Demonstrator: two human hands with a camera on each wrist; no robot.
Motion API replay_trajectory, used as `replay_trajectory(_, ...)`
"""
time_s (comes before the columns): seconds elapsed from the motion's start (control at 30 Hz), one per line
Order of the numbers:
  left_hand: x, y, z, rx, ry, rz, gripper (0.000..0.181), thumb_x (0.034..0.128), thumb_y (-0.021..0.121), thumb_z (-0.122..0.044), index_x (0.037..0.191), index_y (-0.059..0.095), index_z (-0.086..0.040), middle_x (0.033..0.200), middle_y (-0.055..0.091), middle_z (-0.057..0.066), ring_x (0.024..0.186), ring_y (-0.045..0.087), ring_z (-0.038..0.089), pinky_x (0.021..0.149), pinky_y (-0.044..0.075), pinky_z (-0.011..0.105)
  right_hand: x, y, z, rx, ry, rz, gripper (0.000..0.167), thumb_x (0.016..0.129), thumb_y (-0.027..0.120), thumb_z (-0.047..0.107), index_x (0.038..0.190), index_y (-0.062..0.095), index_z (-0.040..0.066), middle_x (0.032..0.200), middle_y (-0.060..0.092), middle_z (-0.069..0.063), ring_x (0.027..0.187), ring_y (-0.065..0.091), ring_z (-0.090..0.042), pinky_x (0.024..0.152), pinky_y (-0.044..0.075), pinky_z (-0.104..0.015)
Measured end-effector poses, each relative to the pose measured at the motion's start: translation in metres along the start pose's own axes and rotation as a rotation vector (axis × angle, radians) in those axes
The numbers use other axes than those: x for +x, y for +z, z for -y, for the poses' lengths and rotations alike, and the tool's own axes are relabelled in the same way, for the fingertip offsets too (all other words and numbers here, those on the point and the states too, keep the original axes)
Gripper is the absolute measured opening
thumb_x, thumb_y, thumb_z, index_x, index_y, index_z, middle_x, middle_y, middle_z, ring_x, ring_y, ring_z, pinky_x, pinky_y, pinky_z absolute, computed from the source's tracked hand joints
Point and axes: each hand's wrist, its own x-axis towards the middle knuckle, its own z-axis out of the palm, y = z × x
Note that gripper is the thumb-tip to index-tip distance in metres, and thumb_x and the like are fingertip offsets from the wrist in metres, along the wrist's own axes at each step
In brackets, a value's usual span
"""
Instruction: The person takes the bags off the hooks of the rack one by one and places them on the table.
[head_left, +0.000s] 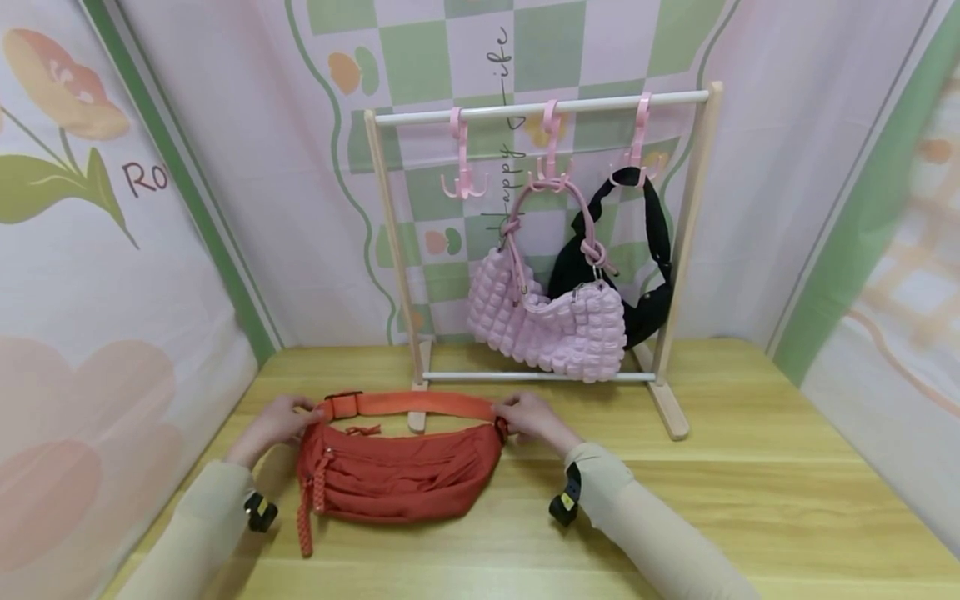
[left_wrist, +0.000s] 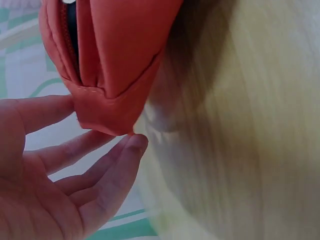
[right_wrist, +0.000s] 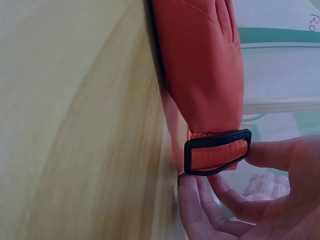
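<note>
A red waist bag (head_left: 405, 475) rests on the table in the head view, its orange strap (head_left: 427, 404) lying along the top behind it. My left hand (head_left: 282, 423) holds the bag's left end; in the left wrist view, the thumb and fingers (left_wrist: 117, 172) sit on either side of that tapered corner. At the opposite end, my right hand (head_left: 531, 419) pinches the strap beside a black buckle (right_wrist: 217, 152), which the right wrist view shows up close. Braided zipper pulls (head_left: 305, 517) hang from the bag's left side.
Behind the bag stands a wooden rack (head_left: 693, 225) with a white top bar and pink hooks (head_left: 462, 162). A pink puffy bag (head_left: 551, 321) hangs from the middle hook, a black bag (head_left: 656, 225) from the right one. Wooden tabletop (head_left: 712, 517) extends to the right.
</note>
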Motion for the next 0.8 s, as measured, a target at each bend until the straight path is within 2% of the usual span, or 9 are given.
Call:
replay_trajectory(0.17,-0.006,-0.003,-0.011,0.132,0.043,-0.057,0.039,0.0952,0.055,-0.024,0.115,0.056,0.01,0.092,0.064,0.023,0.069,0.063,0.022,0.058,0.052,0.033,0.0,-0.004,0.001,-0.026,-0.04,-0.023,0.033,0.091,0.059,0.024,0.112,0.064,-0.001,0.09,0.068,-0.012,0.075,0.068,-0.02,0.065,0.056,-0.033)
replay_trajectory(0.33,-0.008,-0.004,-0.022,0.189,0.099,-0.145,0.036,0.0957,0.053,-0.024,0.112,0.06,0.007,0.104,0.064,0.029,0.082,0.065,0.03,0.065,0.054,0.039,-0.002,-0.01,0.004,-0.101,-0.085,-0.065,0.03,0.09,0.058,0.023,0.11,0.065,0.001,0.089,0.069,-0.013,0.075,0.068,-0.025,0.067,0.056,-0.036)
replay_trajectory(0.53,-0.01,-0.006,-0.038,0.185,0.128,-0.235,0.035,0.0961,0.052,-0.026,0.111,0.062,0.003,0.106,0.065,0.026,0.09,0.064,0.034,0.069,0.053,0.042,-0.002,-0.02,0.006,-0.258,-0.198,-0.176,0.026,0.09,0.059,0.025,0.104,0.068,0.005,0.1,0.07,-0.013,0.089,0.066,-0.026,0.081,0.052,-0.04)
replay_trajectory(0.67,-0.012,-0.005,-0.049,0.19,0.136,-0.262,0.035,0.097,0.051,-0.028,0.112,0.063,0.001,0.107,0.065,0.024,0.091,0.064,0.033,0.069,0.053,0.041,-0.004,-0.026,0.007,-0.259,-0.242,-0.22,0.025,0.09,0.061,0.024,0.102,0.067,0.003,0.098,0.069,-0.014,0.091,0.065,-0.028,0.082,0.051,-0.042)
replay_trajectory(0.8,-0.015,-0.003,-0.058,0.19,0.184,-0.299,0.032,0.0973,0.051,-0.027,0.11,0.064,0.0,0.106,0.066,0.021,0.093,0.063,0.034,0.073,0.052,0.044,-0.007,-0.031,0.011,-0.26,-0.241,-0.258,0.026,0.091,0.06,0.026,0.102,0.067,0.004,0.098,0.069,-0.014,0.093,0.064,-0.03,0.083,0.05,-0.044)
